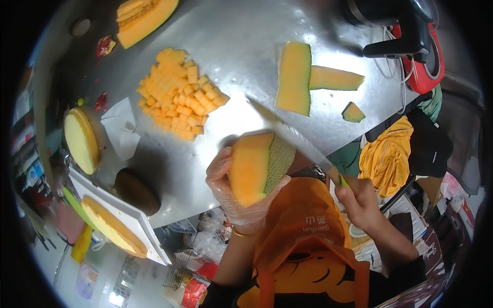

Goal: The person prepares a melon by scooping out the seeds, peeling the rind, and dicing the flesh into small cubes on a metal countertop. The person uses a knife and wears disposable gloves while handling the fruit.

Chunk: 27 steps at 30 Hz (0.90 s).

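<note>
My left hand (242,200), in a clear plastic glove, holds a partly peeled piece of netted melon (250,165) at the near edge of the metal table. Netted rind remains on its right side. My right hand (356,198), bare, grips a long knife (296,136) by its green-marked handle; the blade runs up and left along the rind side, and whether it touches the melon I cannot tell. Cut strips of melon rind (294,77) lie beyond the knife. A pile of orange melon cubes (179,98) sits left of centre.
A seeded melon piece (148,19) lies at the far left. A white paper scrap (122,127), a dark oval object (136,191) and a pale yellow cut fruit (81,140) are at the left. A white tray (152,235) holds another. A red kitchen scale (425,73) stands at right.
</note>
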Tool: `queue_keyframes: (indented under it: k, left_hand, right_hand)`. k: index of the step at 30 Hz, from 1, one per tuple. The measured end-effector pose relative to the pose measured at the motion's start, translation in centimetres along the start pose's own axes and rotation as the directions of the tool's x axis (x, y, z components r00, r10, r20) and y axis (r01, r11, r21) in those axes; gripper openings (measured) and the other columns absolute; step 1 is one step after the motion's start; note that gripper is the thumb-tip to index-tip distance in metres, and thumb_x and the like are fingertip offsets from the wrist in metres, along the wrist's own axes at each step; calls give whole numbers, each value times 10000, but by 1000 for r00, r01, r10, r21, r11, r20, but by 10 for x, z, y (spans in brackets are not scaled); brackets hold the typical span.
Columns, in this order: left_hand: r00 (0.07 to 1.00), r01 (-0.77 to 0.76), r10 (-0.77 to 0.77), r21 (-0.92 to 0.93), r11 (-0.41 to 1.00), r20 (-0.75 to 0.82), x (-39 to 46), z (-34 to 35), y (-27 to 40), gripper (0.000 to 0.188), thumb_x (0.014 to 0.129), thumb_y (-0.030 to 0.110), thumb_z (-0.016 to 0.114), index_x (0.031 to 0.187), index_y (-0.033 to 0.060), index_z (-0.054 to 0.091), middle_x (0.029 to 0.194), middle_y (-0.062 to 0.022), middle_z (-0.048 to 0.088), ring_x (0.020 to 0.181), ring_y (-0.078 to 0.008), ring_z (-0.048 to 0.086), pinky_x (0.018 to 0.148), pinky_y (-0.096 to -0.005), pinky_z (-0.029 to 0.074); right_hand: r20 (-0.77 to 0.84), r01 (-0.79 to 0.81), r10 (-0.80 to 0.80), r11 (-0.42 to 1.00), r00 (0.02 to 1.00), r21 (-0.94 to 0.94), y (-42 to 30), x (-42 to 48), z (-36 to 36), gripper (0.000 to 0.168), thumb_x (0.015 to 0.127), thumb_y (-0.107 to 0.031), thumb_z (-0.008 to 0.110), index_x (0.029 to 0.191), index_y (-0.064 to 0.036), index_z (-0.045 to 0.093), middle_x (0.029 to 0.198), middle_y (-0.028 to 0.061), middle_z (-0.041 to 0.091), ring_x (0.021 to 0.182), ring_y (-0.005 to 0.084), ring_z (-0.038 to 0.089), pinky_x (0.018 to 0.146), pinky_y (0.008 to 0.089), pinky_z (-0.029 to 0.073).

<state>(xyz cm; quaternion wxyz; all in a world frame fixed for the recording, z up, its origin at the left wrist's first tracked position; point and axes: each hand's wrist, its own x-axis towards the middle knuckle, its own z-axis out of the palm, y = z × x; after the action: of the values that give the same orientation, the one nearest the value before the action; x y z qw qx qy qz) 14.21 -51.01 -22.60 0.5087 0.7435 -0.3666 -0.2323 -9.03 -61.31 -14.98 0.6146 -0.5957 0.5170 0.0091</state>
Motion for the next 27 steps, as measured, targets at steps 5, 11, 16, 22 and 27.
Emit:
queue_keyframes:
  k: [5, 11, 16, 22, 27]
  left_hand:
    - [988, -112, 51, 448, 887, 146, 1, -16, 25, 780, 798, 345, 901, 1378, 42, 477, 1334, -150, 555, 1211, -286, 613, 1019, -449, 542]
    - [959, -272, 206, 438, 857, 193, 8, -9, 33, 775, 828, 322, 844, 1442, -19, 516, 1239, -172, 632, 1090, -314, 664, 944, -427, 566]
    - [971, -234, 214, 250, 940, 103, 11, -5, 31, 746, 756, 239, 886, 1388, -21, 587, 1205, -196, 686, 1017, -343, 703, 899, -387, 581]
    - [968, -241, 189, 394, 887, 166, 10, -14, 26, 774, 681, 311, 936, 1346, 47, 641, 1241, -201, 661, 1048, -352, 718, 872, -394, 618]
    - [981, -122, 52, 389, 913, 187, 10, -18, 41, 667, 713, 185, 925, 1305, 19, 668, 1232, -189, 696, 1141, -328, 692, 974, -368, 567]
  right_hand:
    - [63, 261, -262, 844, 963, -468, -25, -44, -5, 479, 915, -469, 763, 770, -37, 616, 596, 121, 577, 507, 329, 609, 490, 415, 458]
    - [34, 201, -225, 781, 974, -591, -32, -76, 1, 494, 887, -490, 774, 792, -29, 626, 615, 129, 573, 504, 338, 596, 469, 413, 437]
    - [-3, 170, -238, 703, 971, -690, -37, -82, 8, 497, 882, -499, 790, 740, -61, 602, 582, 86, 590, 452, 282, 590, 439, 386, 438]
    - [-33, 99, -177, 685, 984, -722, -49, -77, 24, 489, 917, -472, 746, 741, -53, 565, 595, 131, 570, 500, 353, 595, 470, 423, 441]
    - [-12, 110, -175, 669, 984, -735, -52, -67, 26, 513, 960, -491, 703, 721, -60, 564, 541, 132, 546, 475, 354, 589, 454, 431, 433]
